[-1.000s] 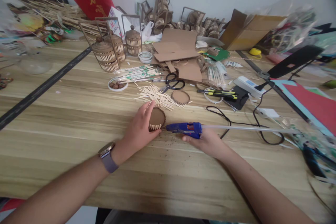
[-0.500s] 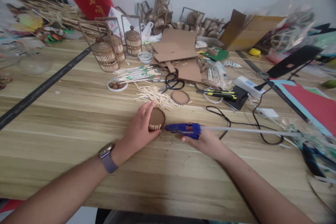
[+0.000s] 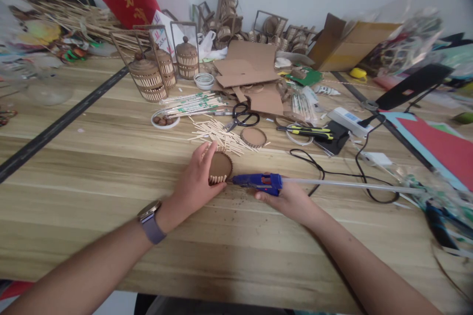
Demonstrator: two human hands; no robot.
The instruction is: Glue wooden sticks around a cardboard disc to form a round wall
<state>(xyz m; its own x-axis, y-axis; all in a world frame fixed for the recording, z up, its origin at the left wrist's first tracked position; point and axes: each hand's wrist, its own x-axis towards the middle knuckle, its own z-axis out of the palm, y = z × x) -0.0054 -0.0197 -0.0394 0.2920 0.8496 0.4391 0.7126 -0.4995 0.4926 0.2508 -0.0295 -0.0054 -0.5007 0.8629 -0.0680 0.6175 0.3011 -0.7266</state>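
A round brown cardboard disc [image 3: 221, 165] with short wooden sticks glued along its near edge lies on the wooden table [image 3: 111, 167]. My left hand [image 3: 195, 182] grips the disc from the left, fingers curved round its rim. My right hand [image 3: 290, 199] is closed on a blue glue gun [image 3: 258, 182], which lies level with its nozzle at the disc's right edge. A long glue stick [image 3: 351, 185] pokes out of the gun's back to the right.
Loose wooden sticks [image 3: 218, 135], a second disc [image 3: 253, 136], scissors [image 3: 242, 115], a yellow-black cutter [image 3: 306, 131] and a black cable [image 3: 332, 167] lie just beyond the hands. Finished basket-like models [image 3: 151, 76], cardboard sheets [image 3: 251, 74] and a box [image 3: 351, 44] crowd the back.
Almost nothing differs. The glue gun has shifted very slightly; both hands keep their hold.
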